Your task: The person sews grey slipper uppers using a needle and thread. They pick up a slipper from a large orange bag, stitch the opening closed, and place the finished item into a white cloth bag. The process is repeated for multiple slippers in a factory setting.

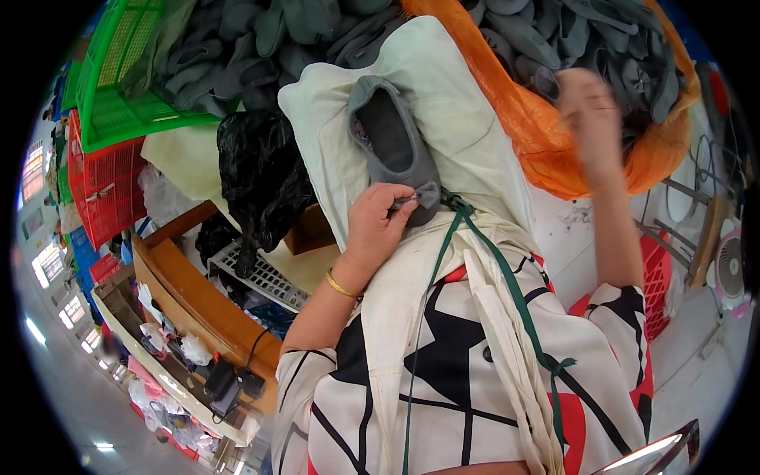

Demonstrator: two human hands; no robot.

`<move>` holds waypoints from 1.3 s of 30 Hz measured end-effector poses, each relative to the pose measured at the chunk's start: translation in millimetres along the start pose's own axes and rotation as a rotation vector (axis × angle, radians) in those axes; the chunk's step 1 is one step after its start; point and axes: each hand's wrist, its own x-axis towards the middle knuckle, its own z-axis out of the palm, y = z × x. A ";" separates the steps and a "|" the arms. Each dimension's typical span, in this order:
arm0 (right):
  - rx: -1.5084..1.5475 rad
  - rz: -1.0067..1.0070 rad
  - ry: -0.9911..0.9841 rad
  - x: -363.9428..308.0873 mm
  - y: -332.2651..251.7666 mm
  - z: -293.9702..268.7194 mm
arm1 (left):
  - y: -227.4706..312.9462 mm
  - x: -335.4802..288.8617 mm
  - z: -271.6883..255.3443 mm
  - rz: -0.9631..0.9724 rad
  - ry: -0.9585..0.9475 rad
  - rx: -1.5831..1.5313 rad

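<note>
A grey slip-on shoe (388, 142) lies on a pale cloth (463, 119) across my lap, its opening facing up. A small grey bow (428, 196) sits at its near end. My left hand (380, 222) pinches that bow between thumb and fingers, holding the shoe there. Raised off to the right, my right hand (587, 111) is smeared by motion in front of an orange sack (546, 154). Its fingers are too blurred to read, and anything in them is hidden. Many grey shoes (530, 39) fill the sack behind it.
More grey shoes (269, 39) are heaped at the far left beside a green crate (111, 111). A red crate (103, 182), a black plastic bag (261, 174) and a wooden drawer unit (190, 285) stand left. A fan (730, 261) is at the right.
</note>
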 end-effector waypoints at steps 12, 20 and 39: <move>-0.537 -0.069 -0.900 -55.0 20.6 118.3 | -8.2 -6.3 9.8 0.178 0.164 0.053; -0.533 -0.075 -0.931 -53.4 21.7 117.1 | -12.4 -5.8 10.7 0.209 0.166 0.071; -0.614 -0.066 -0.976 -46.6 21.4 129.4 | -9.8 -6.4 10.2 0.217 0.168 0.117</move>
